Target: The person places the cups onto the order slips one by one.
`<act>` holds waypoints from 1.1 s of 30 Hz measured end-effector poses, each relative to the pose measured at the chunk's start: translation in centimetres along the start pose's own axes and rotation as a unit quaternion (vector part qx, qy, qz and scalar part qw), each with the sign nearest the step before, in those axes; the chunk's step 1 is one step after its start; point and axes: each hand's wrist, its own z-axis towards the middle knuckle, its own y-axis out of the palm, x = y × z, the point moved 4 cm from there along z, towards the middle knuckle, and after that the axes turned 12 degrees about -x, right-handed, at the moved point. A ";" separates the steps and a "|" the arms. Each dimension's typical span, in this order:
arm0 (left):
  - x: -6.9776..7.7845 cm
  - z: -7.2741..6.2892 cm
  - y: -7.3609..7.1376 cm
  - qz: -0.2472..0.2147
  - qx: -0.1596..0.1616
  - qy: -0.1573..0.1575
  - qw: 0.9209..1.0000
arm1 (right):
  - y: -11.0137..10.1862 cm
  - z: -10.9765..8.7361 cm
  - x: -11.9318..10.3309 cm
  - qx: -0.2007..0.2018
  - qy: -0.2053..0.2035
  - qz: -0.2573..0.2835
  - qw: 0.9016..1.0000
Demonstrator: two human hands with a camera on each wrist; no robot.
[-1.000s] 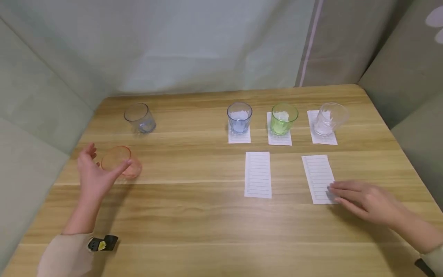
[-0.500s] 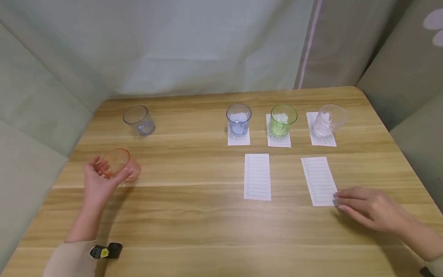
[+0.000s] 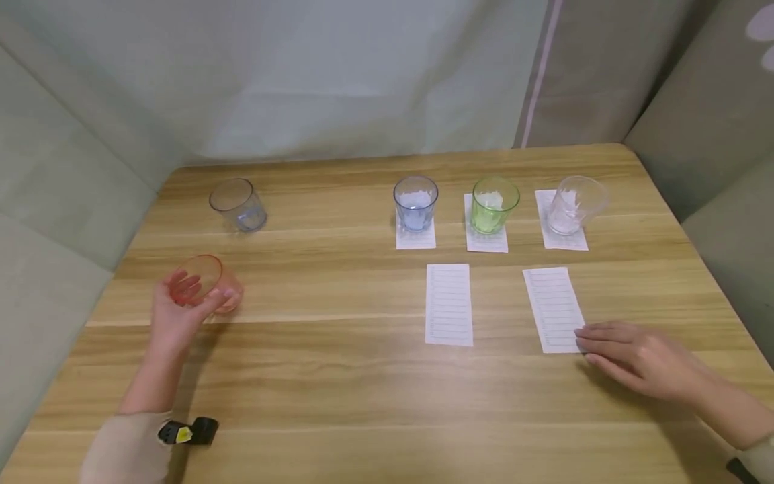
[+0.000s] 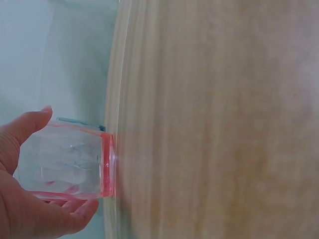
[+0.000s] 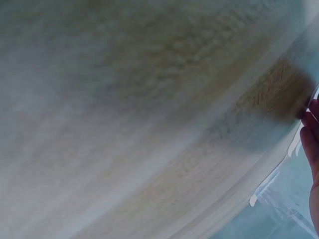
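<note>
In the head view, an orange-tinted glass [image 3: 232, 288] stands upright on the table at the left. My left hand [image 3: 181, 309] is round it, fingers on its left side and thumb across the near side. The left wrist view shows the thumb by one wall of the orange glass [image 4: 70, 159] and the fingers along the opposite wall. At the right, my right hand [image 3: 647, 359] has its extended fingertips at the lower right corner of a lined paper slip [image 3: 553, 309]. Only the fingers [image 5: 310, 142] show at the edge of the right wrist view.
Behind the orange glass is a grey-blue glass [image 3: 242, 207]. Towards the back right, a blue glass [image 3: 415, 205], a green glass [image 3: 494, 207] and a clear glass [image 3: 568, 208] stand on paper slips. Another lined slip [image 3: 449, 306] lies mid-table. Curtains surround the table [image 3: 338, 390].
My left hand has moved right onto the orange glass, and its fingers and thumb have drawn in round it. The right hand stays close to the slip's corner.
</note>
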 end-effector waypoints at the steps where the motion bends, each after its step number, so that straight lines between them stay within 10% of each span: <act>1: 0.0 0.0 -0.1 -0.005 0.001 0.001 1.000 | 0.1 0.1 0.0 0.000 -0.002 0.000 1.000; 20: 1.1 0.0 1.0 -0.025 0.008 0.018 1.000 | 0.5 1.1 0.0 -0.012 0.006 -0.003 1.000; 33: 4.7 -0.5 5.1 -0.133 -0.040 0.134 0.981 | 0.5 0.7 -0.4 -0.030 0.010 -0.009 0.999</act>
